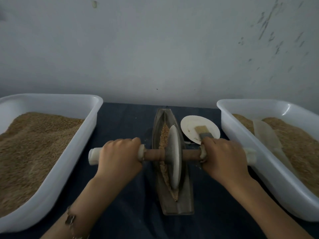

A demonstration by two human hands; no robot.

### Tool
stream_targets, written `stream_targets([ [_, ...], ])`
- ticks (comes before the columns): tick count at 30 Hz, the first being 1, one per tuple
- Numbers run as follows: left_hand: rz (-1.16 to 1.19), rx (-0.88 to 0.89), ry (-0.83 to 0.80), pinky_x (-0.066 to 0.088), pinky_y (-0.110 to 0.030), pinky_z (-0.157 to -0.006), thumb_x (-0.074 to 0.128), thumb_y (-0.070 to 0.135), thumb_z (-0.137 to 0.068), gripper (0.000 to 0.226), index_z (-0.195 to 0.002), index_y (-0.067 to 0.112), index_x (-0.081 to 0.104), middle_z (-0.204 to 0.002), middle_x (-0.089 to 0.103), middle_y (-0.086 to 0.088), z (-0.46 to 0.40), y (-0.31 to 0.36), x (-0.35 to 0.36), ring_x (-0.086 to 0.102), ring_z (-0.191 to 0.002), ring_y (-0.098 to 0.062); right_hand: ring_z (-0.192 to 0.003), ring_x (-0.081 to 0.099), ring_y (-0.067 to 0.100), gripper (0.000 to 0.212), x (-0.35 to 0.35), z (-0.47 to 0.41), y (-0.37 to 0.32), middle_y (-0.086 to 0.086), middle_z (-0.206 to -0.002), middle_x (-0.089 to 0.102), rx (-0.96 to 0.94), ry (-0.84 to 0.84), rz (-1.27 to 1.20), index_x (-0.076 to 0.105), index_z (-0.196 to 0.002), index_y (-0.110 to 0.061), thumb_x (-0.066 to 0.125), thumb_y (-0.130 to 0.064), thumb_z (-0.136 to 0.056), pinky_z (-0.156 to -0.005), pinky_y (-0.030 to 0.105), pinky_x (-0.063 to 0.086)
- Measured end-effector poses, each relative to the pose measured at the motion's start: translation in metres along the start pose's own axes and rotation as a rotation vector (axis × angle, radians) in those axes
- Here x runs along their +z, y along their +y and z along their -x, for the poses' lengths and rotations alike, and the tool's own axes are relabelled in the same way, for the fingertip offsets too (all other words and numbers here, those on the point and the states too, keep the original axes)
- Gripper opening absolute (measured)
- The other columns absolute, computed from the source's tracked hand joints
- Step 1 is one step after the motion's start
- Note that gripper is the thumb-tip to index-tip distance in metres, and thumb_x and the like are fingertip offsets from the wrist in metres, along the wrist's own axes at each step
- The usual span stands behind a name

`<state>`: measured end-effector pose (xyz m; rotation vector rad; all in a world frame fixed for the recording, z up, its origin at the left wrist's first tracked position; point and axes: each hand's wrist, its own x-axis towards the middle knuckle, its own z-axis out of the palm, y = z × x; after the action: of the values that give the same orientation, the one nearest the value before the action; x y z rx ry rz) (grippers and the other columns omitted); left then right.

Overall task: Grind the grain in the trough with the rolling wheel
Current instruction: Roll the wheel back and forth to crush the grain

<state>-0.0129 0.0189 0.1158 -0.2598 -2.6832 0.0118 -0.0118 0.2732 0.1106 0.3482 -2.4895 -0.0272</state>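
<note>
A narrow boat-shaped metal trough (187,195) lies lengthwise on the dark cloth in the middle. A strip of tan grain (164,135) runs along its groove. The grey rolling wheel (174,156) stands upright in the groove about midway, on a wooden axle (153,155) with pale wrapped ends. My left hand (119,156) grips the left handle. My right hand (224,157) grips the right handle. Both sets of fingers curl over the top.
A large white tub (81,140) heaped with grain stands at the left. A second white tub (241,140) of grain, with a pale scoop (265,133) in it, stands at the right. A white plate (189,125) with a brush (202,131) lies beside the trough. A wall is close behind.
</note>
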Motion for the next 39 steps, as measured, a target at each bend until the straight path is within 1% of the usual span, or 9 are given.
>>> stream_targets([
  [3, -0.027, -0.007, -0.008, 0.027, -0.026, -0.06, 0.055, 0.031, -0.077, 0.02, -0.071, 0.028, 0.036, -0.065, 0.039, 0.011, -0.027, 0.0, 0.012, 0.037, -0.062, -0.01, -0.045, 0.043, 0.017, 0.036, 0.028, -0.021, 0.01, -0.008, -0.053, 0.046, 0.033, -0.085, 0.027, 0.043, -0.067, -0.024, 0.077, -0.022, -0.055, -0.044, 0.021, 0.016],
  [5, -0.059, 0.005, -0.014, 0.027, -0.028, -0.061, 0.056, 0.032, -0.077, 0.022, -0.071, 0.028, 0.036, -0.064, 0.037, 0.011, -0.051, 0.001, 0.02, 0.037, -0.062, -0.012, -0.053, 0.045, 0.018, 0.029, 0.046, -0.037, 0.017, -0.011, -0.056, 0.037, 0.086, -0.192, -0.006, 0.037, -0.073, -0.028, 0.065, -0.03, -0.067, -0.044, 0.025, 0.012],
  [9, -0.042, -0.052, -0.135, 0.031, -0.031, -0.062, 0.057, 0.03, -0.078, 0.014, -0.075, 0.026, 0.043, -0.068, 0.042, 0.009, -0.099, -0.004, 0.032, 0.041, -0.064, -0.013, -0.071, 0.056, 0.024, 0.018, 0.069, -0.075, 0.025, -0.004, -0.076, 0.059, 0.142, -0.251, -0.04, 0.039, -0.082, -0.026, 0.055, -0.033, -0.076, -0.052, 0.029, 0.024],
  [13, 0.088, -0.133, -0.236, 0.034, -0.032, -0.063, 0.054, 0.026, -0.078, 0.015, -0.068, 0.026, 0.043, -0.07, 0.048, 0.006, -0.113, -0.015, 0.044, 0.04, -0.059, -0.012, -0.072, 0.058, 0.025, 0.02, 0.069, -0.101, 0.022, 0.0, -0.079, 0.063, 0.063, -0.15, 0.057, 0.039, -0.079, -0.022, 0.058, -0.025, -0.072, -0.058, 0.031, 0.025],
  [18, 0.069, -0.103, -0.168, 0.032, -0.029, -0.058, 0.056, 0.026, -0.08, 0.02, -0.068, 0.028, 0.04, -0.066, 0.048, 0.009, -0.083, -0.014, 0.046, 0.041, -0.057, -0.007, -0.07, 0.057, 0.023, 0.014, 0.055, -0.084, 0.013, 0.002, -0.078, 0.063, 0.006, -0.103, 0.129, 0.052, -0.084, -0.018, 0.062, -0.021, -0.075, -0.059, 0.03, 0.027],
  [22, 0.032, -0.04, -0.188, 0.028, -0.026, -0.054, 0.053, 0.027, -0.082, 0.02, -0.07, 0.029, 0.037, -0.066, 0.046, 0.01, -0.043, -0.01, 0.024, 0.041, -0.057, -0.006, -0.053, 0.051, 0.023, 0.023, 0.024, -0.041, 0.003, 0.004, -0.062, 0.059, -0.04, -0.019, 0.097, 0.055, -0.072, -0.014, 0.077, -0.016, -0.063, -0.053, 0.028, 0.026],
  [27, -0.072, 0.02, -0.126, 0.016, -0.023, -0.047, 0.05, 0.031, -0.081, 0.014, -0.074, 0.03, 0.038, -0.064, 0.04, 0.011, 0.002, -0.006, -0.014, 0.039, -0.058, -0.009, -0.047, 0.051, 0.022, 0.028, -0.019, 0.004, -0.003, 0.001, -0.056, 0.057, -0.018, -0.007, 0.015, 0.056, -0.068, -0.014, 0.08, -0.011, -0.053, -0.045, 0.026, 0.028],
  [34, -0.035, 0.016, -0.14, 0.016, -0.02, -0.047, 0.05, 0.033, -0.081, 0.019, -0.071, 0.032, 0.034, -0.066, 0.044, 0.013, 0.008, -0.004, -0.022, 0.038, -0.056, -0.004, -0.039, 0.045, 0.02, 0.039, -0.027, 0.009, -0.003, 0.0, -0.05, 0.051, -0.047, 0.006, -0.016, 0.051, -0.06, -0.015, 0.084, -0.007, -0.04, -0.044, 0.017, 0.013],
  [39, 0.009, -0.044, -0.181, 0.02, -0.024, -0.048, 0.052, 0.031, -0.08, 0.017, -0.071, 0.029, 0.038, -0.065, 0.046, 0.012, -0.026, -0.008, 0.017, 0.043, -0.058, -0.008, -0.043, 0.049, 0.024, 0.035, 0.015, -0.02, 0.0, 0.005, -0.05, 0.053, -0.039, 0.002, 0.065, 0.055, -0.062, -0.013, 0.083, -0.012, -0.043, -0.045, 0.027, 0.031],
])
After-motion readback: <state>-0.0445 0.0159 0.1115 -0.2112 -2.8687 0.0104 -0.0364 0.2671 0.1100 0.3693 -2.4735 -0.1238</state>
